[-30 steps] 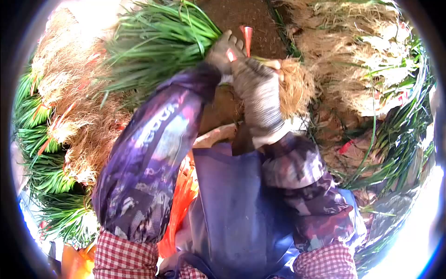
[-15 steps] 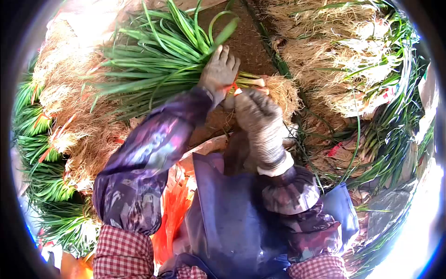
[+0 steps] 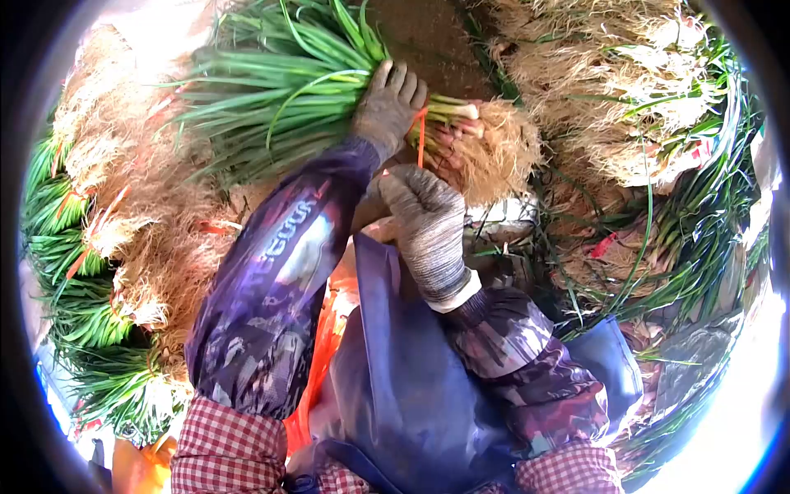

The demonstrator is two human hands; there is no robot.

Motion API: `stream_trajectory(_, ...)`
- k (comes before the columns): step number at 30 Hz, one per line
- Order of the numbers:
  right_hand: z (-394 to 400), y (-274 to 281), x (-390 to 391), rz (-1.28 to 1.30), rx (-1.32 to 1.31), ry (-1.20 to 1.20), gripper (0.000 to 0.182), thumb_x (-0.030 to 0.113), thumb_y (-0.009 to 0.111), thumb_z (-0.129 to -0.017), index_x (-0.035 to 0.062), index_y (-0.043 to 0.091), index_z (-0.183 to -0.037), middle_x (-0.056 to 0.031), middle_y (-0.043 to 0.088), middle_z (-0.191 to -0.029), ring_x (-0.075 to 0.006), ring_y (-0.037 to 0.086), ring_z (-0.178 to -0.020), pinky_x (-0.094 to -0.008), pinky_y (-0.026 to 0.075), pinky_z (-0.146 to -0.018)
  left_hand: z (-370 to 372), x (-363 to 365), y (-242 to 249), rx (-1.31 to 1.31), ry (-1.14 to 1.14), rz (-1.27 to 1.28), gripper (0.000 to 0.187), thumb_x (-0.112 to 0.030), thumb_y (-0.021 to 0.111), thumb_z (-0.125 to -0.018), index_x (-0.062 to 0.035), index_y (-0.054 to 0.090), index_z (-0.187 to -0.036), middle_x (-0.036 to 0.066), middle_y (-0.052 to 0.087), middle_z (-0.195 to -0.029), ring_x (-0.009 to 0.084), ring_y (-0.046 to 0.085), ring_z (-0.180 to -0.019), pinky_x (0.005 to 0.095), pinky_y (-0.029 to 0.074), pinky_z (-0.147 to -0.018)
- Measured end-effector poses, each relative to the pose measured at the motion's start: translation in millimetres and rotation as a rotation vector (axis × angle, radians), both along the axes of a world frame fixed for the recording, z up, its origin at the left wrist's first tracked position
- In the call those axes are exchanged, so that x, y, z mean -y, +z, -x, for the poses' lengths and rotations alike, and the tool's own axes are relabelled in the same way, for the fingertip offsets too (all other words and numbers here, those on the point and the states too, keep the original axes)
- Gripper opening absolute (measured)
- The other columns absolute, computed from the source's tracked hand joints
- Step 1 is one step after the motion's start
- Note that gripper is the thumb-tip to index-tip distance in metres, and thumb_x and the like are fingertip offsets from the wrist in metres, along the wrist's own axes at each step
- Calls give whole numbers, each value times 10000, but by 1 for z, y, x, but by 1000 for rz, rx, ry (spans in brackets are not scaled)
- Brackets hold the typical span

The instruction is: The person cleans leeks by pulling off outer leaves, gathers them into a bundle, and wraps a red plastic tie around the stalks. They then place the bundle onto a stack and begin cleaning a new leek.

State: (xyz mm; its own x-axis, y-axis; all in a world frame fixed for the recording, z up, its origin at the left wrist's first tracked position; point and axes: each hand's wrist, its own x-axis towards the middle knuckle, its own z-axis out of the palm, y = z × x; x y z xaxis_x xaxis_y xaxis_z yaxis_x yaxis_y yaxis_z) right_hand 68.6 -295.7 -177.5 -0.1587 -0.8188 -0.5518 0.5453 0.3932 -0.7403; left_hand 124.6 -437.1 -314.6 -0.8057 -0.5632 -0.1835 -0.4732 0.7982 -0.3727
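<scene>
Bundle of rooted greens [image 3: 288,95]: crosswise ahead, under my left hand [image 3: 385,114], fingers slightly parted. Right hand [image 3: 421,206]: fingers curled together near orange strip [image 3: 421,142]; hold unclear. Step, I judge: tying; next move calls for steady pressure, taut strip.

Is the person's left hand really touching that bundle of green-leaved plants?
Touching. The head view shows the left hand lying across the bundle, fingers over the stems beside the orange tie.
</scene>
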Motion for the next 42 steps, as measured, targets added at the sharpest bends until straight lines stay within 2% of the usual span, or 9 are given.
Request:
stream_trajectory(8, -13, -12, -21, 170, -275, 106, 125, 31, 510, -913, -24, 623, -912, -52, 639, -802, -136, 605, -753, -267, 491, -683, 12, 10, 7, 8, 31, -87, 763, -362, 715, -637, -51, 443, -1278, 100, 486, -1229, 270, 389, -1227, 443, 192, -1092)
stream_trajectory(15, -16, -76, -48, 531, -1033, 682, 250, 113, 667, -758, -4, 595, -967, -140, 599, -786, -267, 604, -827, -371, 499, -702, 22, 22, 42, 321, 21, -173, 913, -543, 625, -737, -80, 258, -1433, 97, 314, -1466, 283, 225, -1383, 480, 90, -1136)
stream_trajectory(21, 113, -100, -21, -182, -1672, 442, 884, 449, 732, -653, 55, 385, -1366, -234, 326, -1422, -346, 373, -1251, -458, 345, -1005, -18, -30, 26, -231, 17, -14, 543, -225, 465, -848, -119, 379, -1374, 68, 355, -1435, 271, 264, -1365, 479, 123, -1147)
stream_trajectory(23, 125, -134, -19, -548, -1363, 743, 906, 490, 752, -642, 74, 392, -1363, -217, 284, -1454, -299, 264, -1348, -457, 285, -1056, -36, -61, 28, -630, 90, -278, 503, -201, 474, -820, -110, 452, -1314, 102, 416, -1365, 291, 312, -1329, 466, 213, -1125)
stream_trajectory(28, 180, -203, -22, -147, -1151, 909, 712, 569, 701, -690, 26, 585, -1136, -226, 626, -1052, -339, 589, -1030, -424, 467, -864, -57, -125, 41, -1085, 762, -585, 683, -529, 583, -780, -107, 461, -1303, 196, 450, -1267, 363, 410, -1212, 489, 361, -1000)
stream_trajectory(30, 169, -141, 3, -356, -1460, 1284, 493, 452, 605, -834, 66, 595, -1140, -157, 626, -1108, -326, 603, -970, -389, 467, -850, -46, -131, 27, -1151, 1233, -697, 834, -688, 587, -720, -113, 453, -1311, 208, 470, -1224, 367, 434, -1186, 485, 382, -966)
stream_trajectory(33, 150, -54, 25, 51, -1618, 1210, 353, 378, 670, -811, 26, 641, -824, -178, 634, -734, -330, 598, -689, -399, 449, -642, -35, -113, -36, -1814, 1731, -1588, 702, -634, 557, -797, -109, 490, -1256, 163, 563, -1112, 310, 569, -995, 444, 483, -832)
stream_trajectory(37, 111, 68, 53, 348, -1339, 946, 287, 254, 715, -783, 13, 597, -681, -160, 566, -584, -279, 522, -528, -380, 398, -531, -12, -65, 6, -2534, 1546, -2019, 662, -628, 513, -838, -107, 485, -1246, 142, 602, -1038, 276, 617, -828, 426, 526, -734)
stream_trajectory(42, 54, 209, 41, 727, -1667, 872, 367, 187, 712, -770, 19, 464, -559, -182, 425, -502, -320, 383, -425, -424, 292, -450, 1, -49, 85, -2877, 1072, -2025, 683, -617, 510, -846, -92, 440, -1277, 135, 542, -1110, 262, 547, -916, 407, 461, -798)
